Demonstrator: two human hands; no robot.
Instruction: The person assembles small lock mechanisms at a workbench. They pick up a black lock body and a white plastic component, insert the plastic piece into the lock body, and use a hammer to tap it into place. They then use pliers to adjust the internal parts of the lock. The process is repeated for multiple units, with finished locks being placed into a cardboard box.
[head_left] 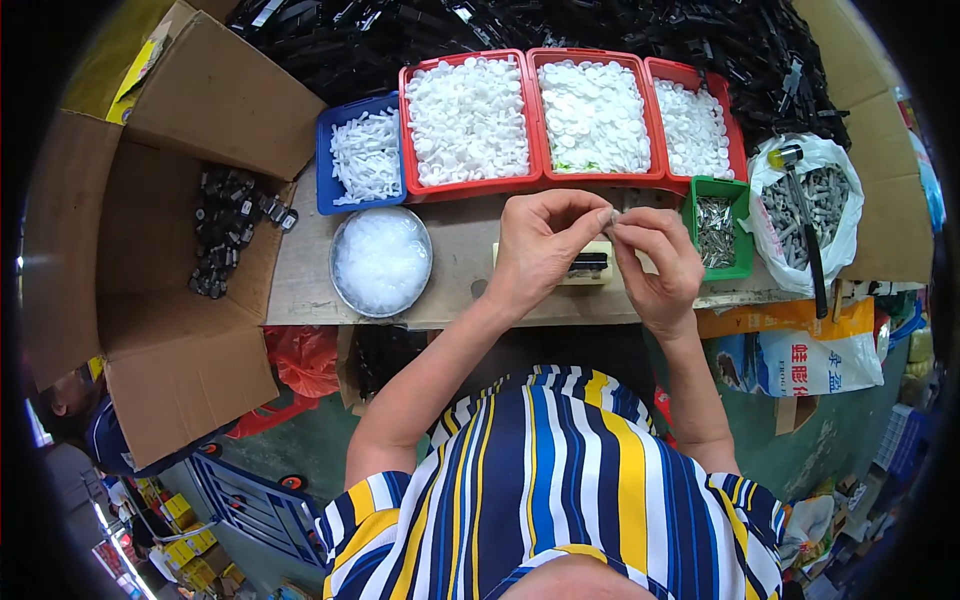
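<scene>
Right now both hands meet above the middle of the brown cardboard-topped worktable [300,280]. Left hand [545,245] and right hand [655,260] are pinched together at the fingertips, clamped on a tiny pale part [611,219] btwn them; it's too small to tell what it is, prob. a little white plastic piece. Just under the hands, on the table, sits a small cream-coloured block jig with a dark slot [590,265], partly hidden by the left hand.

Along the far edge of the table, L to R: a blue plastic tray of white stick-like parts [365,155], a red plastic tray of white round caps [467,120], a second red tray of white discs [594,115], and a third, narrower red tray of white pieces [695,125]. Near the right edge stands a small green plastic bin of shiny metal bits [716,230]; beside it, off the right edge, a white plastic bag of grey cylindrical parts [815,205] with a black-handled hammer [805,230] lying across it. Toward the left edge, nearer the person, a round metal bowl of clear translucent pieces [380,260].

Left of the table, an open brown cardboard box [170,330] holds a cluster of small black parts [225,225]. Behind the trays lies a heap of black plastic components [560,30].
</scene>
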